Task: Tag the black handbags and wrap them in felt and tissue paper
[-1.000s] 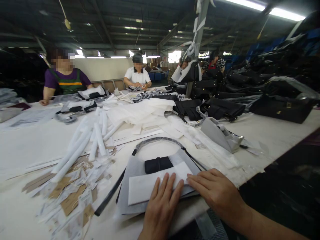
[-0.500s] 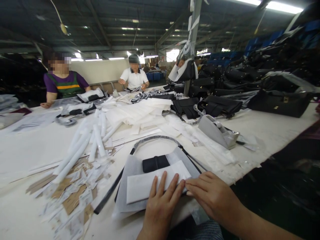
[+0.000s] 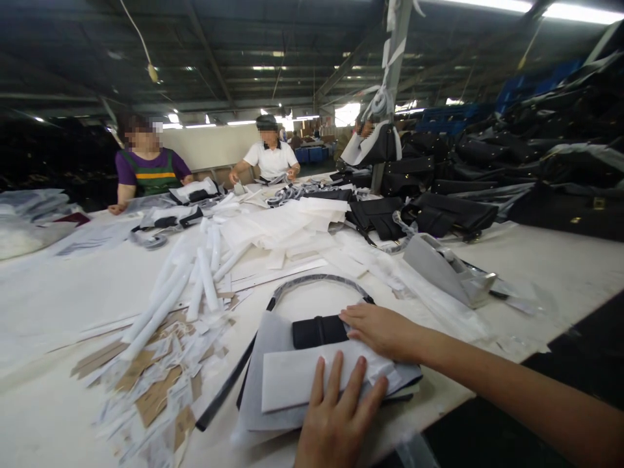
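Pressing down the white padding strip (image 3: pixel 288 382) with spread left hand (image 3: pixel 336 416) — probably against slipping; resting straight-fingered, ungripping right hand (image 3: pixel 383 330) on wrapping tissue (image 3: pixel 277 333) over the black handbag (image 3: pixel 316 332), flat on the worktop (image 3: pixel 63 292).

High beyond your right hand (image 3: pixel 377 330), the tube light (image 3: pixel 582 14) burns out to white, and the far window (image 3: pixel 347 116) glares — yet the ceiling (image 3: pixel 244 45) is dim. Around your left hand (image 3: pixel 341 409) the tabletop (image 3: pixel 43 364) looks pale, its shadows soft. You lose detail in the black bags (image 3: pixel 482 153) beyond your right hand, while the tags (image 3: pixel 158 393) left of your hands look smeared — and the wide lens stretches the edges.
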The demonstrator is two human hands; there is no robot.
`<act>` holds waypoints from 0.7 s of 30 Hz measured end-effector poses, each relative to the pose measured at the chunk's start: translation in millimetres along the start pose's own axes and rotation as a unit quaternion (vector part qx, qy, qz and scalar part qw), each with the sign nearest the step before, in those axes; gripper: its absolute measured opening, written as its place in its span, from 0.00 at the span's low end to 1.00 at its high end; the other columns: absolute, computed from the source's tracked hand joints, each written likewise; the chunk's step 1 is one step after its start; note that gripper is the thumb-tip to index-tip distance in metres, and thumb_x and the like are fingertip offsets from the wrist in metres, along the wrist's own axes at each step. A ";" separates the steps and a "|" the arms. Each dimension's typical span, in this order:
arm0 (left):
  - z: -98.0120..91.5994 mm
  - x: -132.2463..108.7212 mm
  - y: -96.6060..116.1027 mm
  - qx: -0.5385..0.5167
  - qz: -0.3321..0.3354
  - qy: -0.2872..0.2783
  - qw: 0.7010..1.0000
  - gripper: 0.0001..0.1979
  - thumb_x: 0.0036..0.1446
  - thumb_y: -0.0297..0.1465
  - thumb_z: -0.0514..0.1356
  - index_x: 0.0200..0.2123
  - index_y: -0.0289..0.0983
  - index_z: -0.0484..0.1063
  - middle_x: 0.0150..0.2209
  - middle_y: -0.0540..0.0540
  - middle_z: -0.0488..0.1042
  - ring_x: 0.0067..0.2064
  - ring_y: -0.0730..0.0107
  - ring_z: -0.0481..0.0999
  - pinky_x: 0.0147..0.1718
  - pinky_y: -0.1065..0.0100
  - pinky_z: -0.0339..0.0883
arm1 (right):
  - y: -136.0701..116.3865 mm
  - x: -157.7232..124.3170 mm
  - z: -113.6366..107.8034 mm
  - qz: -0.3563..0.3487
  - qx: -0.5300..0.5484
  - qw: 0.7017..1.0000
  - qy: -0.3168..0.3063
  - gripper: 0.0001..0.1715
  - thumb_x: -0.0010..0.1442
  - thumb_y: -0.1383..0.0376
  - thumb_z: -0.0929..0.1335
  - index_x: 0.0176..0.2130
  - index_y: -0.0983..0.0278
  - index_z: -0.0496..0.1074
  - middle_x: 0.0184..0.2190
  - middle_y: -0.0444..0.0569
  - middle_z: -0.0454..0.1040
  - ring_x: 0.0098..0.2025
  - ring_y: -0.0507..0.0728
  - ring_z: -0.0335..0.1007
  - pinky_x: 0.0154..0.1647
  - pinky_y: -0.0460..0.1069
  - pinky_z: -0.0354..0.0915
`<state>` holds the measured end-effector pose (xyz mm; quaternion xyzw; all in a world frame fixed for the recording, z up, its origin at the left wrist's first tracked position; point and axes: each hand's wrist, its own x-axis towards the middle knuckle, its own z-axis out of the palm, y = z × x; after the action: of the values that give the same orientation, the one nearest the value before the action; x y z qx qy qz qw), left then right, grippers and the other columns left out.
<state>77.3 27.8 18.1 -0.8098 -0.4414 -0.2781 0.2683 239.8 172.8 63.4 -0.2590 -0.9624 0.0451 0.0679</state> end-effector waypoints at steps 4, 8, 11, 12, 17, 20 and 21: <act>3.9 -0.8 -0.2 -0.027 -0.008 0.019 0.999 0.17 0.66 0.39 0.58 0.57 0.54 0.72 0.58 0.55 0.74 0.58 0.55 0.72 0.69 0.47 0.41 | -2.5 -4.4 11.7 0.026 -0.050 0.998 0.001 0.19 0.68 0.65 0.66 0.56 0.71 0.73 0.54 0.61 0.75 0.58 0.65 0.70 0.61 0.60 0.64; 6.8 -3.6 -1.3 -0.039 -0.012 0.035 0.999 0.17 0.66 0.38 0.58 0.57 0.53 0.72 0.60 0.55 0.72 0.59 0.55 0.71 0.69 0.47 0.42 | -6.5 0.4 14.1 0.043 -0.077 0.996 -0.001 0.16 0.67 0.65 0.68 0.50 0.71 0.76 0.51 0.62 0.77 0.55 0.65 0.73 0.58 0.60 0.65; 6.1 -5.4 -2.8 -0.033 -0.002 0.022 0.999 0.18 0.67 0.39 0.56 0.58 0.52 0.71 0.65 0.55 0.66 0.62 0.55 0.68 0.69 0.47 0.42 | -8.8 4.8 11.3 0.047 -0.071 0.996 -0.005 0.13 0.65 0.66 0.69 0.45 0.72 0.78 0.48 0.63 0.79 0.52 0.67 0.75 0.54 0.60 0.68; 5.2 -5.6 -3.2 -0.030 0.002 0.015 0.999 0.18 0.67 0.40 0.56 0.59 0.52 0.70 0.66 0.55 0.63 0.62 0.55 0.67 0.69 0.47 0.41 | -9.0 5.8 10.0 0.048 -0.067 0.997 -0.004 0.12 0.65 0.66 0.69 0.45 0.72 0.78 0.47 0.63 0.79 0.52 0.67 0.75 0.54 0.60 0.68; 1.2 -5.1 -4.2 -0.027 0.010 0.005 1.000 0.18 0.68 0.39 0.55 0.60 0.52 0.69 0.70 0.57 0.55 0.64 0.58 0.65 0.69 0.48 0.42 | -6.8 4.7 0.3 0.035 -0.036 0.999 -0.002 0.11 0.66 0.67 0.67 0.43 0.69 0.79 0.46 0.57 0.80 0.53 0.64 0.74 0.57 0.59 0.66; 1.0 -5.4 -3.8 -0.028 0.008 0.002 1.000 0.18 0.69 0.38 0.54 0.60 0.51 0.69 0.70 0.58 0.54 0.63 0.58 0.66 0.69 0.48 0.42 | -8.7 -13.0 -11.3 0.034 0.011 0.999 0.036 0.12 0.68 0.66 0.66 0.46 0.64 0.79 0.51 0.52 0.79 0.56 0.60 0.72 0.61 0.57 0.65; 1.0 -5.8 -3.6 -0.026 0.007 -0.001 1.000 0.18 0.69 0.38 0.53 0.60 0.52 0.69 0.70 0.59 0.54 0.63 0.58 0.66 0.69 0.48 0.43 | -11.0 -24.6 -15.4 0.045 0.036 0.996 0.074 0.13 0.69 0.66 0.65 0.48 0.63 0.78 0.53 0.52 0.77 0.57 0.59 0.71 0.62 0.56 0.65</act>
<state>71.7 26.9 14.1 -0.8200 -0.4287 -0.2866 0.2484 257.7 151.7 77.3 -0.3019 -0.9400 0.0635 0.1459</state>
